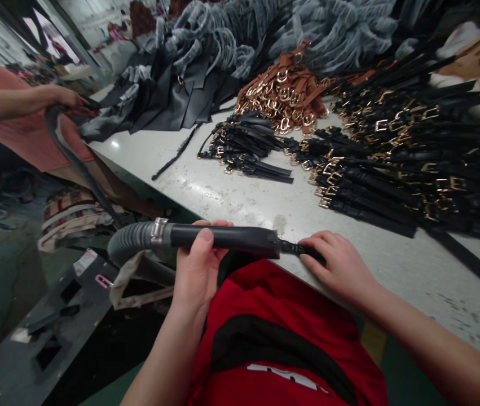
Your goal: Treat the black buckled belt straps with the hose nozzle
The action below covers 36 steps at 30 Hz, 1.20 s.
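My left hand (pixel 199 262) is wrapped round a black hot-air nozzle or hose nozzle (pixel 240 238), thumb on top. A metal clamp joins the nozzle to a grey ribbed hose (pixel 132 239) on the left. The nozzle's flat end points right, at a small black strap (pixel 291 247) by the table's near edge. My right hand (pixel 335 262) has its fingers closed over the other end of that strap, resting on the table. The fingers hide most of the strap, and I cannot tell whether the nozzle touches it.
On the white table (pixel 243 197) lie black buckled straps (pixel 248 144), brown buckled straps (pixel 286 93) and a larger black strap pile (pixel 413 146). Black leather pieces (pixel 176 101) and wrapped handles (pixel 333 28) are behind. A co-worker's hand (pixel 64 98) grips another hose at left.
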Each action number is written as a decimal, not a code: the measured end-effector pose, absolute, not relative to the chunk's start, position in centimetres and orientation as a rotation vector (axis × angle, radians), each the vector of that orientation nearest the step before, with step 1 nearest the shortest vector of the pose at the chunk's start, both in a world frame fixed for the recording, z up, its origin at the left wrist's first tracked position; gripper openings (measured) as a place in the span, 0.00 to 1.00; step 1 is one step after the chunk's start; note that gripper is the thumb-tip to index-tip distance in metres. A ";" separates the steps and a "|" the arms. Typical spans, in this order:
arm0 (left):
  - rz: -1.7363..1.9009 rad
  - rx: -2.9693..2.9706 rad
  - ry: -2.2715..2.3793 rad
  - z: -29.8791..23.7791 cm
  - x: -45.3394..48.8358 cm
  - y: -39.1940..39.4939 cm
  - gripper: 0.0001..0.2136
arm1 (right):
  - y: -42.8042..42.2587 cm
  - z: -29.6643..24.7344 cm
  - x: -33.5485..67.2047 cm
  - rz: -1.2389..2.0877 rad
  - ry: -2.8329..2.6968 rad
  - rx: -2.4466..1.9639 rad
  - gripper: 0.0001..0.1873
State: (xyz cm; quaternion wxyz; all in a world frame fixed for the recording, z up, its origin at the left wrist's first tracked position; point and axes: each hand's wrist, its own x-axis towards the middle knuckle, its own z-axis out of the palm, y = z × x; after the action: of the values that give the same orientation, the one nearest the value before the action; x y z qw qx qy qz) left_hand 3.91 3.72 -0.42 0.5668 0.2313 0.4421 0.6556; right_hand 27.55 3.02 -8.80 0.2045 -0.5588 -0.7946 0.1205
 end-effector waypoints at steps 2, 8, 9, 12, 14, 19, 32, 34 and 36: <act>1.480 0.592 1.015 -0.8 5.7 4.3 0.14 | 3.0 -8.8 27.7 0.363 -2.210 -1.552 0.12; 1.364 0.766 1.033 -0.6 6.8 5.1 0.15 | 3.1 -8.6 27.4 0.389 -2.198 -1.545 0.09; 1.370 0.784 1.057 -0.3 6.6 5.1 0.15 | 3.1 -8.6 27.4 0.401 -2.194 -1.541 0.09; 1.381 0.864 1.070 0.1 6.8 4.8 0.14 | 3.1 -8.7 27.5 0.399 -2.198 -1.535 0.08; 1.346 0.916 1.045 0.1 7.2 4.6 0.13 | 3.1 -8.8 27.6 0.380 -2.209 -1.536 0.09; 1.308 0.859 1.065 -0.1 6.7 4.5 0.13 | 3.1 -8.9 27.5 0.408 -2.203 -1.527 0.09; 1.411 0.739 1.068 -0.4 5.4 4.5 0.16 | 3.2 -9.1 27.6 0.416 -2.217 -1.527 0.08; 1.437 0.696 1.038 -0.9 5.7 4.7 0.16 | 3.2 -9.1 27.6 0.409 -2.218 -1.536 0.09; 1.406 0.650 1.012 -1.5 6.1 4.9 0.16 | 3.2 -9.2 27.5 0.404 -2.208 -1.549 0.09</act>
State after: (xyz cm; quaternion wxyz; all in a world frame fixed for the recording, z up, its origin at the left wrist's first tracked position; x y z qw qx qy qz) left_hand 6.12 4.93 -1.46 0.6016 0.2804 0.4370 0.6070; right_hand 27.55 3.18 -9.21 0.2057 -0.5559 -0.7922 0.1450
